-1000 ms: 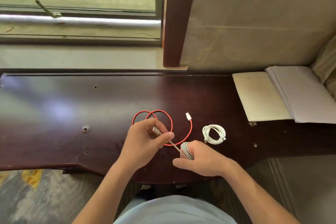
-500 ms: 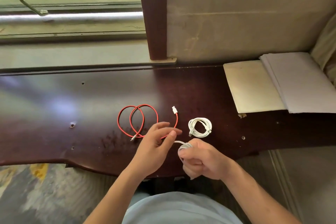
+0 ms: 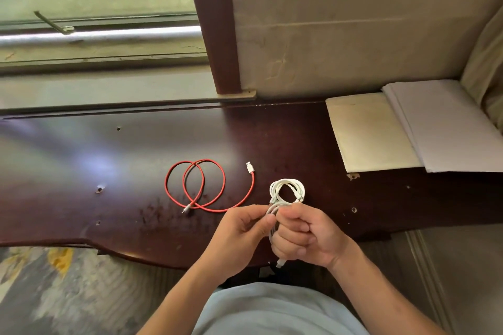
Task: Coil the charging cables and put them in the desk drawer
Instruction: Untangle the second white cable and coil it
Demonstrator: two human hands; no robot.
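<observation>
Currently a grey cable (image 3: 272, 223) is gripped as a coil in the closed right hand (image 3: 304, 236), its end pinched by the left hand (image 3: 239, 234). Risk: loops could spring loose if grip is eased. A white coil (image 3: 287, 190) lies just beyond; the red cable (image 3: 201, 185) is sprawled left, uncoiled. Dark glossy bench (image 3: 81, 160), scuffed, under a window (image 3: 95, 3); papers (image 3: 435, 128) far right. No drawer is seen.

On the desk (image 3: 81, 171) a loosely looped cable (image 3: 196, 185) lies at the middle, its free plug end at its 2 o'clock. A coiled cable (image 3: 287, 189) lies at its 3 o'clock, just beside it. At the coil's 6 o'clock, over the desk's near edge, the left hand (image 3: 239, 236) and right hand (image 3: 304, 236) meet around a third cable (image 3: 272, 228). A notebook (image 3: 367, 130) and paper stack (image 3: 449, 128) lie at 2 o'clock, against the wall.
</observation>
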